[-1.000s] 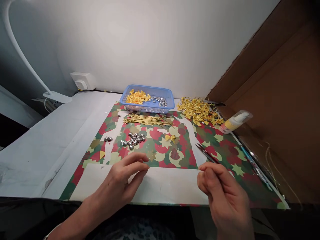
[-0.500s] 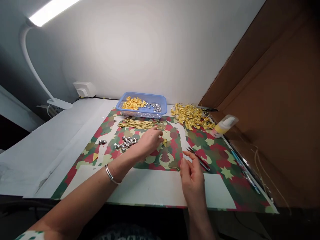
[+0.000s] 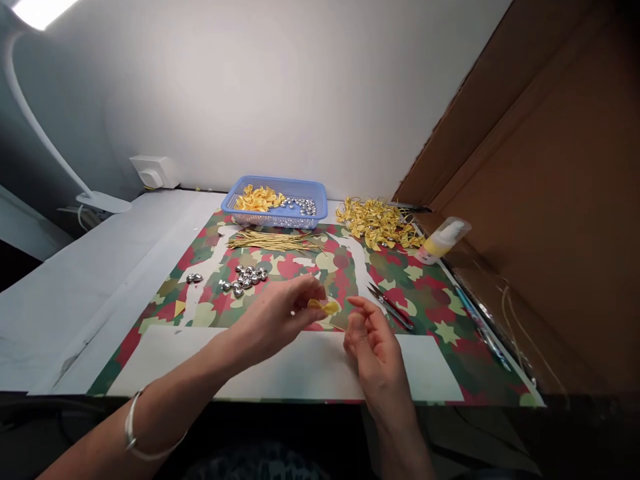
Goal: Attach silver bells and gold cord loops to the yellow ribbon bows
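Observation:
A small yellow bow-shaped piece (image 3: pixel 330 307) is pinched between the thumb and fingers of my left hand (image 3: pixel 285 307), above the patterned mat. Close by on the right, my right hand (image 3: pixel 375 347) is closed, its fingertips on a thin yellowish cord (image 3: pixel 334 327) that runs toward the left hand. Most of that cord is hidden or too fine to follow. Several shiny silver beads (image 3: pixel 246 280) lie on the mat left of my left hand. Behind both hands lies a bundle of yellowish cords (image 3: pixel 273 241).
A blue basket (image 3: pixel 275 181) at the back holds yellow pieces and silver beads. To its right is a heap of yellow bows with cords (image 3: pixel 377 223). Scissors (image 3: pixel 393 308) lie beside my right hand. A pump bottle (image 3: pixel 443 241) stands near the cardboard wall (image 3: pixel 545 200).
My left hand has come toward the right hand and nearer to me, now with the yellow bow-shaped piece in its fingers. The right hand has shifted little. The whole view has moved slightly.

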`<act>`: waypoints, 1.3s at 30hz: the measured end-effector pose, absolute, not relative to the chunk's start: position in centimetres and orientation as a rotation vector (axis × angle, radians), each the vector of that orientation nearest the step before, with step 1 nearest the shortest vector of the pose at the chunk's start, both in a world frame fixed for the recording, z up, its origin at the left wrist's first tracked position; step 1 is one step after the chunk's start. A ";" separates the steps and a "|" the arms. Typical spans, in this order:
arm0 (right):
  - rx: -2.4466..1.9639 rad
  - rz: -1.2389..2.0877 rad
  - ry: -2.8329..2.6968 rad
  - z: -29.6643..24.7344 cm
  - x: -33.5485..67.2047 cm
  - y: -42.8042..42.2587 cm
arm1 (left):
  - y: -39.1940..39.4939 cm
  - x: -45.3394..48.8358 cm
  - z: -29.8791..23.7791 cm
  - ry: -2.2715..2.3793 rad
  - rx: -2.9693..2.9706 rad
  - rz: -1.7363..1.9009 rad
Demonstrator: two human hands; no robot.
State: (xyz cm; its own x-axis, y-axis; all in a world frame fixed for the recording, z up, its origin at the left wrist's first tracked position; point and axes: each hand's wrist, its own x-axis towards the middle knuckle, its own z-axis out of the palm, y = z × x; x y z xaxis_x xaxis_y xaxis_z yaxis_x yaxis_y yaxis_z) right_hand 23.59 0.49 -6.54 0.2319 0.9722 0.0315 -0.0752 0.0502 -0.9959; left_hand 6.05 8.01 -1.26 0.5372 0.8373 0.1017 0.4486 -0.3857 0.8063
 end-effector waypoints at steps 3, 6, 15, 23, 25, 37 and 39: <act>-1.220 1.203 -1.073 -5.2 22.7 0.0 | 5.8 4.8 -1.3 0.945 1.795 0.748; -1.194 1.337 -1.082 -4.3 21.5 -0.3 | 4.8 3.6 -1.6 0.861 1.518 0.813; -1.023 1.583 -0.766 -4.8 17.3 -0.4 | 4.5 0.7 -3.1 0.647 0.891 0.791; -1.351 1.331 -1.009 -4.2 16.3 0.0 | 5.0 -1.4 -3.4 0.747 0.973 0.689; -1.327 1.346 -1.084 -4.2 16.3 0.3 | 5.0 -1.6 -3.4 0.723 0.937 0.735; -1.343 1.327 -1.165 -3.6 16.6 -0.5 | 4.0 -1.5 -4.8 0.763 0.896 0.783; -1.371 1.277 -1.182 -3.8 17.0 -0.8 | 3.8 -1.2 -5.0 0.780 0.861 0.789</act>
